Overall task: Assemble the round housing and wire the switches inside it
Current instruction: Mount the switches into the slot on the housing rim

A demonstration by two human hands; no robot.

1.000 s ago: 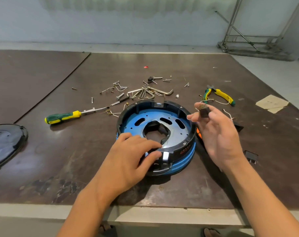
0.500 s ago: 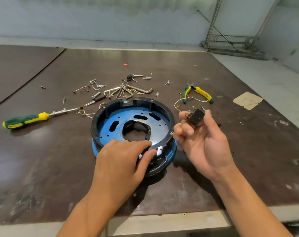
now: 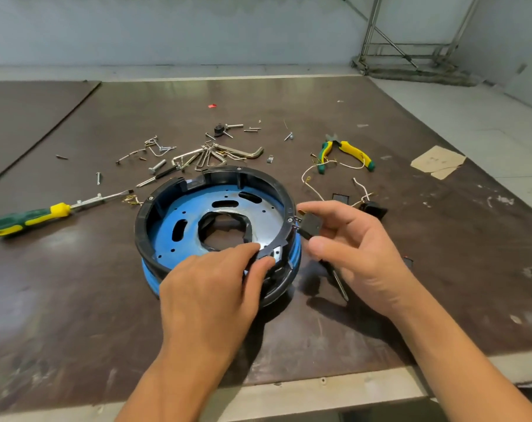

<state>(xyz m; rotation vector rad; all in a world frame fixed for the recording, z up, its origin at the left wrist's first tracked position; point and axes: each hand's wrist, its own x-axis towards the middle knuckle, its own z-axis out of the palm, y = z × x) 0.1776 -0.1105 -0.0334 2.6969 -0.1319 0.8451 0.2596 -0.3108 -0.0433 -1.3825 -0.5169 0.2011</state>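
The round housing (image 3: 179,214), a black ring over a blue plate with a hole in its middle, lies on the dark table. My left hand (image 3: 210,293) grips its near rim, thumb and forefinger pinching the black wall. My right hand (image 3: 356,254) pinches a small black switch (image 3: 312,223) with brass terminals, held against the outside of the housing's right rim. Another black switch (image 3: 373,208) with white wires lies just right of my right hand.
A green and yellow screwdriver (image 3: 30,217) lies at the left. Hex keys, bolts and screws (image 3: 210,156) are scattered behind the housing. Yellow and green pliers (image 3: 347,152) and a loose white wire (image 3: 312,185) lie at the back right. The table's front edge runs below my forearms.
My right hand has brought the switch down and left, from the air beside the housing to its right rim. My left hand kept its grip on the near rim.
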